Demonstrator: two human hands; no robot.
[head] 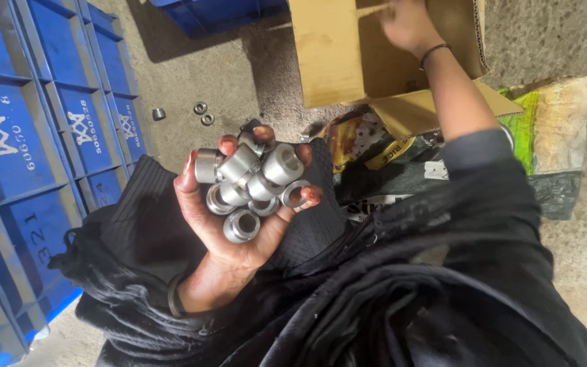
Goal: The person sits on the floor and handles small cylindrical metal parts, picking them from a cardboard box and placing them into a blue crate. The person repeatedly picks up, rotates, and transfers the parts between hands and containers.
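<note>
1. Left hand [229, 224], palm up, cups a heap of metal bushings [249, 183], fingers curled round them.
2. Right hand [407, 24] reaches into the cardboard box [327, 61]; its grip is hidden.
3. Three bushings [198, 112] lie on the floor beside blue crates [28, 136]; gathering looks unfinished.

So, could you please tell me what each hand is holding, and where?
The left hand cups short silver metal bushes in palm and fingers. The right hand reaches into the brown cardboard box; its grip is unclear.
</note>
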